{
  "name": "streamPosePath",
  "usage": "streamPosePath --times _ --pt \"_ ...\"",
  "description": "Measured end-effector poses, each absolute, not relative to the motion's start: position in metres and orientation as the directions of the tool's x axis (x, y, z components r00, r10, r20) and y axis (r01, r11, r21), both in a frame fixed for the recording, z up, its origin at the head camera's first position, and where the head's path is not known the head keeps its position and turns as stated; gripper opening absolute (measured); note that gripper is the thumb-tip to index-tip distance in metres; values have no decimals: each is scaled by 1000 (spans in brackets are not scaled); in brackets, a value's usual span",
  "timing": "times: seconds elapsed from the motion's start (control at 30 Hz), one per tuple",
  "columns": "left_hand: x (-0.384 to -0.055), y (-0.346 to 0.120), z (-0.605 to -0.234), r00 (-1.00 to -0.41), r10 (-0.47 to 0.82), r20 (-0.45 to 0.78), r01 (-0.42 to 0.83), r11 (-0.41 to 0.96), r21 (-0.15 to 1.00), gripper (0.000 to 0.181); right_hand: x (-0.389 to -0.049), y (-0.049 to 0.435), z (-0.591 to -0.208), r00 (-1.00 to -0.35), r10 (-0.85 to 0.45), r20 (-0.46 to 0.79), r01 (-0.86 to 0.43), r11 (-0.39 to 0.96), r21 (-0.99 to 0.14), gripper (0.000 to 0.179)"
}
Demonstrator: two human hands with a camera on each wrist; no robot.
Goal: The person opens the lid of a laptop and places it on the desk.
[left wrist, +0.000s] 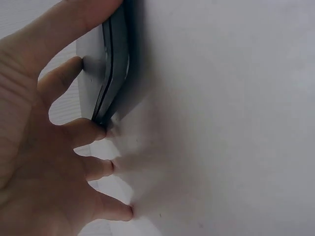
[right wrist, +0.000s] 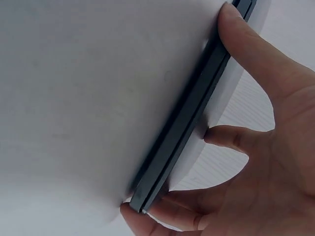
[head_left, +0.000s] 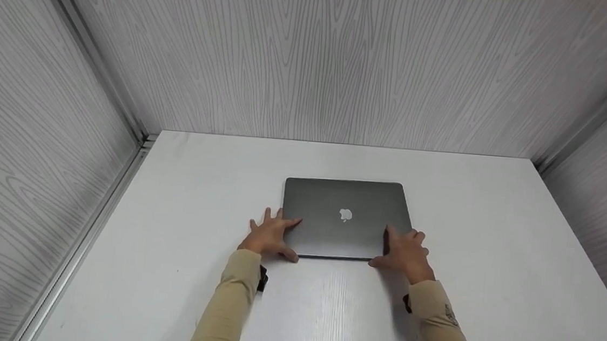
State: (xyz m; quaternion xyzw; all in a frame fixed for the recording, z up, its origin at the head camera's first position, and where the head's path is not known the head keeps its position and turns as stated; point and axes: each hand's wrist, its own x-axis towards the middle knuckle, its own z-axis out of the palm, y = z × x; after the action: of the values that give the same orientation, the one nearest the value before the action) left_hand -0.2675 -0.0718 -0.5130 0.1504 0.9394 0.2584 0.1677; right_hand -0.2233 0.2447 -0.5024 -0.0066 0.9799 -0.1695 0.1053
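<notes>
A closed grey laptop (head_left: 323, 199) with a pale apple logo lies flat on the white table, its front edge toward me. At its front left corner my left hand (head_left: 268, 234) holds on, thumb against the front edge and index fingertip on the lid. In the left wrist view, the ring and little fingers of that hand (left wrist: 49, 162) spread down to the table beside the laptop (left wrist: 115, 59). My right hand (head_left: 406, 253) grips the front right corner. Its thumb lies along the front edge of the laptop (right wrist: 184, 115), the index fingertip touches the lid, and other fingers bend round the side.
Around the laptop spreads the white tabletop (head_left: 181, 209). Grey wood-grain panels stand behind (head_left: 312, 57), at the left (head_left: 25, 132) and at the right (head_left: 601, 177). A metal rail (head_left: 87, 235) runs along the table's left edge.
</notes>
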Motion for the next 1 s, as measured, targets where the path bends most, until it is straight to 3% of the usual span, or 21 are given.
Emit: streamPosePath --times 0.47,0.77,1.0 --pt "-266 -73 -510 -910 344 -231 185 836 517 100 -224 241 -501 -975 -44 -216 35 936 -349 94" --pt "-262 -69 -512 -920 331 -209 207 865 458 99 -225 240 -500 -972 -14 -233 56 955 -290 95" --pt "-244 -71 -514 -939 266 -219 191 931 310 107 -229 231 -501 -969 -151 -196 -113 975 -193 95"
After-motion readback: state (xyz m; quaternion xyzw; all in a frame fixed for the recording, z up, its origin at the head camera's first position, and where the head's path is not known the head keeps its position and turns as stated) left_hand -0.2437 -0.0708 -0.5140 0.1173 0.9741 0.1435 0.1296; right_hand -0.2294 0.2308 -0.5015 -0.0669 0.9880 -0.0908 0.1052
